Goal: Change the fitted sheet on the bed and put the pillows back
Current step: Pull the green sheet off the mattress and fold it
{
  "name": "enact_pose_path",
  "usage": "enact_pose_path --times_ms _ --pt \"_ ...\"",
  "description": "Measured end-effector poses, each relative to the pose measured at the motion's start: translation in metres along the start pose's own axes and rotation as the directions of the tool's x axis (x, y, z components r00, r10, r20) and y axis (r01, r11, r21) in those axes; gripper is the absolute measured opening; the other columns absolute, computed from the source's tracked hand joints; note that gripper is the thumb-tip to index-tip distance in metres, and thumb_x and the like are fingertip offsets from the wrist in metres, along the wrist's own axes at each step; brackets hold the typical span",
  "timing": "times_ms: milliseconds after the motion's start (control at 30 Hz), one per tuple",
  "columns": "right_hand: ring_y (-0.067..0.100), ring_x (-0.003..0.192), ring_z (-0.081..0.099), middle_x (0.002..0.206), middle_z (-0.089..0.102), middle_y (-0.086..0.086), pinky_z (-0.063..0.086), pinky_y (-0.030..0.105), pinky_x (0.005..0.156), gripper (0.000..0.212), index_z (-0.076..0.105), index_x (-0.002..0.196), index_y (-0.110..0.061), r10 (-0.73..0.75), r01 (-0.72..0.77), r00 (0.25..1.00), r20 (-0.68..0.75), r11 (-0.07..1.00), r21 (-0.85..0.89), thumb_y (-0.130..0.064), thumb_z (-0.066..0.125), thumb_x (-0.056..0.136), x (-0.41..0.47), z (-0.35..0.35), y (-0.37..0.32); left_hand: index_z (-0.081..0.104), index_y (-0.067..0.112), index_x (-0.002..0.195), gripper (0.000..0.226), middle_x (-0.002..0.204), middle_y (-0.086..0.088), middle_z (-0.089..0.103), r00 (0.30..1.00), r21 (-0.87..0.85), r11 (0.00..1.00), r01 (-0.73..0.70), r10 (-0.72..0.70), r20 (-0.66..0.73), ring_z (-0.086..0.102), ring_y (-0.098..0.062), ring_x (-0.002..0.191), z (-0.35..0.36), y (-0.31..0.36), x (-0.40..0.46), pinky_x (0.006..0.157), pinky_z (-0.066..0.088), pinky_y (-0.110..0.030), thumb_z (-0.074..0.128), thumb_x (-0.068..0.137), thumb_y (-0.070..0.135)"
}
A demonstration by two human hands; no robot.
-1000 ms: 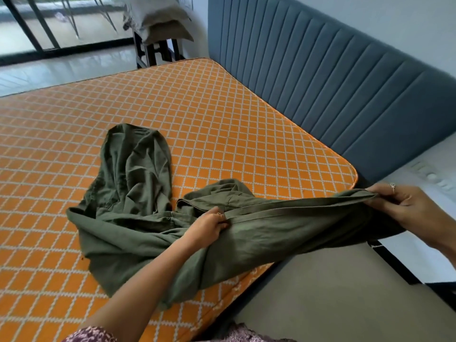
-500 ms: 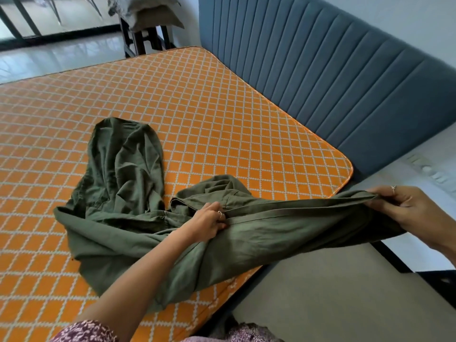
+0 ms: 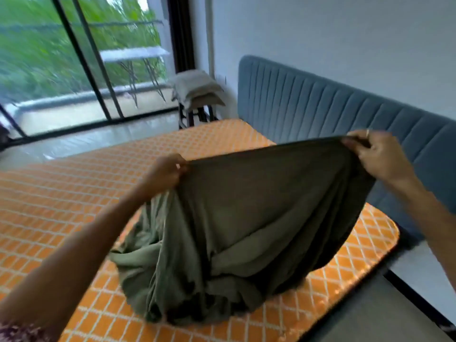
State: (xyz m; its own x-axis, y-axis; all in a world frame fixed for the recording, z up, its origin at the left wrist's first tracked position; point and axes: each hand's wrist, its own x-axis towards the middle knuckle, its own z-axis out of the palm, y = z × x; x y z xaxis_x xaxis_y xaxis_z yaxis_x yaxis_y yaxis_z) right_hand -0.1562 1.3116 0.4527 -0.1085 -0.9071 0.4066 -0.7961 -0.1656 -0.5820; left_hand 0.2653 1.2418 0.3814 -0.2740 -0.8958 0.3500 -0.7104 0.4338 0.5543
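above the orange mattress (image 3: 61, 193), left hand (image 3: 164, 172) and right hand (image 3: 381, 156) each grip the green sheet's (image 3: 246, 218) raised edge.

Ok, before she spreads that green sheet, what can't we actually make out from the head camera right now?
- Green sheet: its lower part lies bunched on the mattress; corners and elastic are hidden in folds.
- Left hand and right hand: motion blur smears the fingers gripping the hem.
- Pillows on the stand: blurred; count unclear.
- Mattress near edge: cut off by frame.
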Motion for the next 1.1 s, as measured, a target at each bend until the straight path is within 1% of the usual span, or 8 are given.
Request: enact_pose_path --times_ms 133,233,433,600,700,900,1033,1100 --pt "0.032 0.085 0.061 0.085 0.063 0.029 0.026 0.027 0.063 0.030 0.066 0.096 0.007 -0.284 0.280 0.917 -0.281 0.958 -0.054 -0.022 0.057 0.095 0.095 -0.039 -0.111 0.066 -0.015 0.097 0.017 0.088 -0.025 0.063 0.934 0.258 0.964 -0.069 0.154 -0.324 0.063 -0.010 0.083 -0.175 0.058 0.057 0.064 0.036 -0.014 0.053 0.086 -0.012" --pt "0.034 0.083 0.059 0.083 0.060 0.030 0.026 0.033 0.066 0.036 0.063 0.089 0.007 -0.438 0.425 0.766 -0.472 0.894 -0.140 -0.027 0.052 0.094 0.150 -0.094 -0.202 0.066 -0.013 0.102 0.025 0.097 -0.033 0.065 0.794 0.419 0.908 -0.027 0.274 -0.543 0.062 -0.039 0.094 -0.291 0.129 0.073 0.075 0.040 -0.032 0.059 0.087 0.005" --pt "0.043 0.099 0.056 0.100 0.059 0.032 0.043 0.044 0.082 0.038 0.060 0.095 -0.003 -0.469 0.479 0.539 -0.699 0.854 -0.204 -0.038 0.045 0.094 0.204 -0.186 -0.313 0.060 -0.012 0.103 0.027 0.101 -0.036 0.060 0.437 0.527 0.836 0.151 0.421 -0.795 0.056 -0.047 0.097 -0.363 0.178 0.077 0.082 0.031 -0.043 0.041 0.086 -0.003" --pt "0.052 0.101 0.055 0.109 0.057 0.035 0.045 0.054 0.089 0.032 0.060 0.115 -0.008 -0.504 0.341 0.640 -0.580 0.863 -0.373 -0.032 0.047 0.098 0.194 -0.156 -0.304 0.065 -0.004 0.101 0.025 0.098 -0.029 0.066 0.818 0.605 0.785 0.135 0.256 -0.515 0.062 -0.040 0.097 -0.311 0.140 0.054 0.079 0.044 -0.037 0.049 0.083 -0.011" --pt "0.052 0.100 0.056 0.109 0.058 0.034 0.044 0.052 0.090 0.032 0.061 0.114 -0.006 -0.515 0.357 0.674 -0.530 0.855 -0.376 -0.031 0.047 0.099 0.193 -0.148 -0.298 0.066 -0.005 0.097 0.018 0.093 -0.031 0.065 0.835 0.703 0.700 0.127 0.306 -0.457 0.064 -0.042 0.091 -0.360 0.149 0.056 0.077 0.047 -0.041 0.053 0.084 -0.005" --pt "0.050 0.100 0.056 0.106 0.060 0.032 0.044 0.050 0.086 0.031 0.060 0.113 -0.010 -0.442 0.330 0.638 -0.631 0.897 -0.294 -0.034 0.046 0.099 0.203 -0.163 -0.306 0.069 -0.001 0.094 0.017 0.092 -0.027 0.066 0.556 0.639 0.763 0.100 0.489 -0.671 0.061 -0.041 0.090 -0.401 0.174 0.080 0.074 0.042 -0.037 0.053 0.088 0.000" --pt "0.048 0.092 0.059 0.100 0.061 0.032 0.044 0.045 0.079 0.031 0.058 0.114 -0.010 -0.535 0.325 0.731 -0.423 0.819 -0.473 -0.032 0.044 0.099 0.175 -0.125 -0.272 0.067 0.001 0.103 0.036 0.102 -0.023 0.065 0.865 0.732 0.677 0.074 0.322 -0.385 0.060 -0.037 0.102 -0.345 0.126 0.055 0.083 0.042 -0.036 0.047 0.077 -0.012" --pt "0.047 0.093 0.060 0.103 0.061 0.031 0.045 0.046 0.082 0.030 0.058 0.117 -0.013 -0.524 0.323 0.756 -0.391 0.820 -0.473 -0.033 0.044 0.099 0.171 -0.125 -0.270 0.067 -0.001 0.106 0.036 0.105 -0.023 0.066 0.915 0.776 0.622 0.104 0.247 -0.321 0.060 -0.036 0.104 -0.362 0.136 0.055 0.085 0.043 -0.035 0.049 0.076 -0.011"
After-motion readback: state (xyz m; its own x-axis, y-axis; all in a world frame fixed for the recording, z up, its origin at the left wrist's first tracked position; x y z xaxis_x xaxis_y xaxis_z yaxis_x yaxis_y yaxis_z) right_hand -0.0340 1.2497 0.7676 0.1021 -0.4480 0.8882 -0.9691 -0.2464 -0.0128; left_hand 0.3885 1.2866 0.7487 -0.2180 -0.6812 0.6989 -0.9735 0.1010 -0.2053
